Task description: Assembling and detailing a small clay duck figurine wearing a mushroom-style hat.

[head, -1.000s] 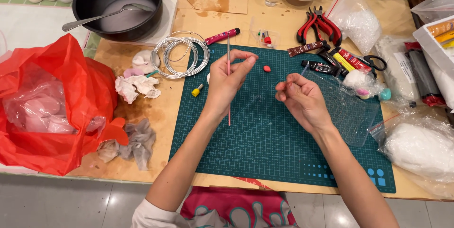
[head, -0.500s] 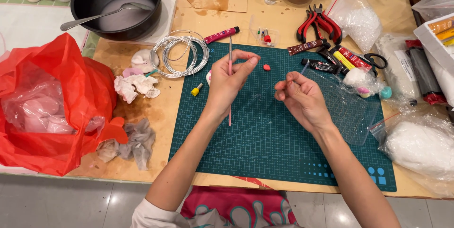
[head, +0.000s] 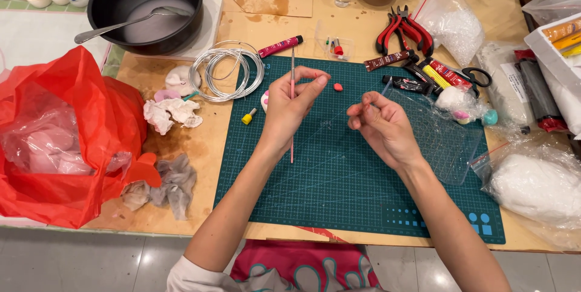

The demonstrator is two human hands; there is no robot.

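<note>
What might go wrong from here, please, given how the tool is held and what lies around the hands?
1. The left hand pinches the thin pink stick near its middle only, so it might slip or tilt.
2. The small pink clay piece lies loose on the green cutting mat between both hands; the right hand could knock it.

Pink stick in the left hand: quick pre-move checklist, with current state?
1. Left hand has the thin pink stick in a fingertip grip, upright over the green cutting mat: ok.
2. Right hand curled, fingertips pinched; whether it holds anything: cannot tell.
3. Small red piece lies apart on the mat, between the hands: ok.
4. Mat between the hands is bare: ok.
5. Wire coil overlaps the mat's left edge: not ok.
</note>
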